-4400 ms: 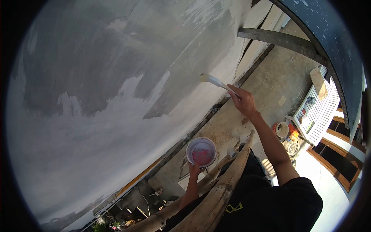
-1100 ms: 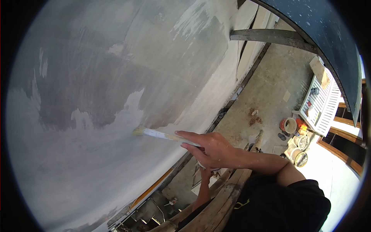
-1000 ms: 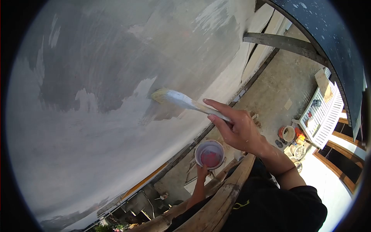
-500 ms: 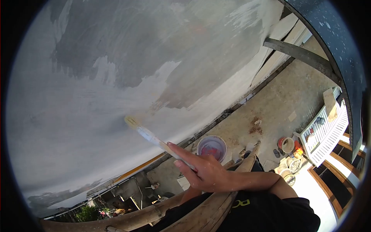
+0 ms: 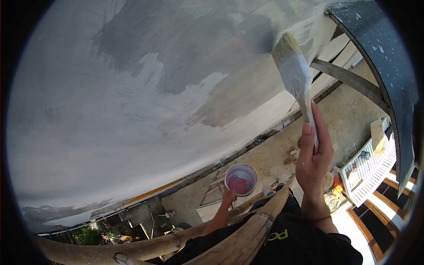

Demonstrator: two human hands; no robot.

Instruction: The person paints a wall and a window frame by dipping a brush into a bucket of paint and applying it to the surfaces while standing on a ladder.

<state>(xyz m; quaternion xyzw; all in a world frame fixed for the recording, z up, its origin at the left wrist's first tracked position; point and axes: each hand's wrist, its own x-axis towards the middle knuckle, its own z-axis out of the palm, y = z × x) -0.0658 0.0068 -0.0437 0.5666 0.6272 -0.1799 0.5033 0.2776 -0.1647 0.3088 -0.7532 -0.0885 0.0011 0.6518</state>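
My right hand [image 5: 314,161] is closed around the handle of a wide paintbrush [image 5: 295,75], raised at the upper right. White paint coats the ferrule and handle, and the pale bristles point up at the patchy grey and white wall [image 5: 110,119]. Lower down, my left hand [image 5: 228,197] grips the near rim of a white bucket [image 5: 252,171]. Inside the bucket is a pinkish-red patch with whitish residue around it.
Bamboo poles [image 5: 251,225] cross in front of my body. A dark paint-spattered sheet [image 5: 375,48] on a metal bracket [image 5: 349,75] juts out at the upper right. Far below are a concrete floor [image 5: 349,104], a white slatted bench [image 5: 371,163] and green plants [image 5: 87,236].
My right hand has swung the paintbrush from the lower middle of the wall up to the right. My left hand, previously mostly hidden, now shows at the bucket rim.
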